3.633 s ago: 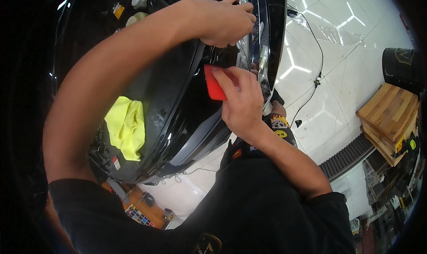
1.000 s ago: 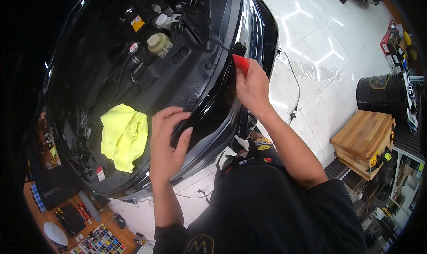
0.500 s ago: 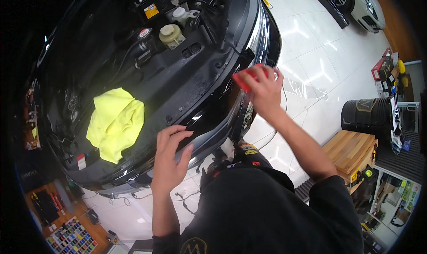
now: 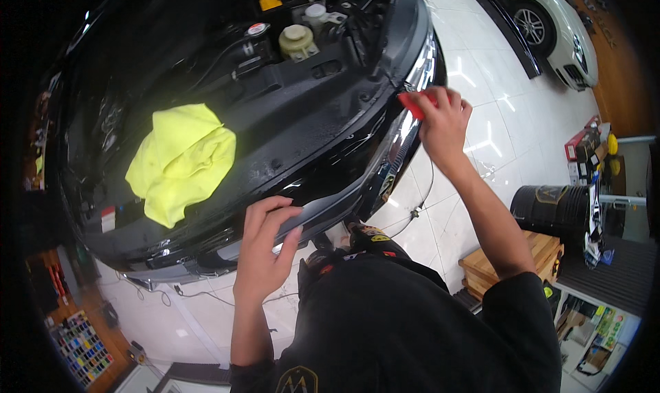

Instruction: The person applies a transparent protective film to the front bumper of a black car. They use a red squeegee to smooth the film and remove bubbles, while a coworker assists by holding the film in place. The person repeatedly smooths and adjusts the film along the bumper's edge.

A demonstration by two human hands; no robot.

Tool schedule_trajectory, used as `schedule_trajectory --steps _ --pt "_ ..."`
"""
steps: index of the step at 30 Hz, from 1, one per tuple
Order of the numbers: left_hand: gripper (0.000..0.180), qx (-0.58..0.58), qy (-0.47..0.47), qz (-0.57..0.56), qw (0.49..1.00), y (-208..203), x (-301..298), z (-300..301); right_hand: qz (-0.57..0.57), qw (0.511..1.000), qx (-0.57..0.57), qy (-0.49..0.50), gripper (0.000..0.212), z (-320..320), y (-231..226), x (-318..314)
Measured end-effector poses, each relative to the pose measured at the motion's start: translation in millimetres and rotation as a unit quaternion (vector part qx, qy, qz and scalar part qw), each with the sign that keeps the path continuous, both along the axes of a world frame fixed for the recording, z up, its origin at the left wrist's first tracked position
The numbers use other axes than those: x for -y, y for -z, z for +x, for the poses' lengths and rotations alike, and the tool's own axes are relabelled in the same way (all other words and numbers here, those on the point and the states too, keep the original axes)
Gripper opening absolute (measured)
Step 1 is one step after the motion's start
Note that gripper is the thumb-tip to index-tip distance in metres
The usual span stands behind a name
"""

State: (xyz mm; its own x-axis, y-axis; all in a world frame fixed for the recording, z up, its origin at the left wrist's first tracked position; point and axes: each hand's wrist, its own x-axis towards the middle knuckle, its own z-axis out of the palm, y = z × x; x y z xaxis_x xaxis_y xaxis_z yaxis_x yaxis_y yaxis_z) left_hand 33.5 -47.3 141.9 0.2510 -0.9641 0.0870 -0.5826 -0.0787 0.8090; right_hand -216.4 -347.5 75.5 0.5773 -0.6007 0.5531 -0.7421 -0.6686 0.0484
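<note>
A black car front with its bonnet up fills the left and middle; the glossy black panel (image 4: pixel 330 160) runs along its front edge. My right hand (image 4: pixel 445 121) grips a flat red squeegee (image 4: pixel 414 104) at the headlight (image 4: pixel 412 128), fingers closed over its outer end. Whether the squeegee touches the surface I cannot tell. Close to the front edge of the car, my left hand (image 4: pixel 265 245) is open, fingers curved and apart, holding nothing. A crumpled bright yellow cloth (image 4: pixel 182 162) lies on the black trim cover (image 4: pixel 275 142) of the engine bay.
White caps and a cream reservoir (image 4: pixel 298 42) show in the engine bay. A cable (image 4: pixel 430 193) lies on the white tiled floor (image 4: pixel 481 128). Rightward stand a wooden box (image 4: pixel 491 259), a black drum (image 4: pixel 550 204) and a light-coloured car (image 4: pixel 550 22).
My right hand has moved the red squeegee farther along the front edge, up beside the headlight. The left hand keeps its open pose near the edge. The whole view has shifted a little.
</note>
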Motion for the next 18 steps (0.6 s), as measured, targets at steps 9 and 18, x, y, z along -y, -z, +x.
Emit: schedule_trajectory --steps 9,18 --pt "0.024 -0.180 0.146 0.194 0.953 34.5 -64.3 -17.9 0.154 0.976 0.070 -0.135 0.043 20.4 -75.7 -79.3" --pt "0.077 -0.082 0.031 0.448 0.890 316.2 -130.0 -124.1 0.303 0.673 0.397 -0.545 0.039 132.9 -140.5 -269.8"
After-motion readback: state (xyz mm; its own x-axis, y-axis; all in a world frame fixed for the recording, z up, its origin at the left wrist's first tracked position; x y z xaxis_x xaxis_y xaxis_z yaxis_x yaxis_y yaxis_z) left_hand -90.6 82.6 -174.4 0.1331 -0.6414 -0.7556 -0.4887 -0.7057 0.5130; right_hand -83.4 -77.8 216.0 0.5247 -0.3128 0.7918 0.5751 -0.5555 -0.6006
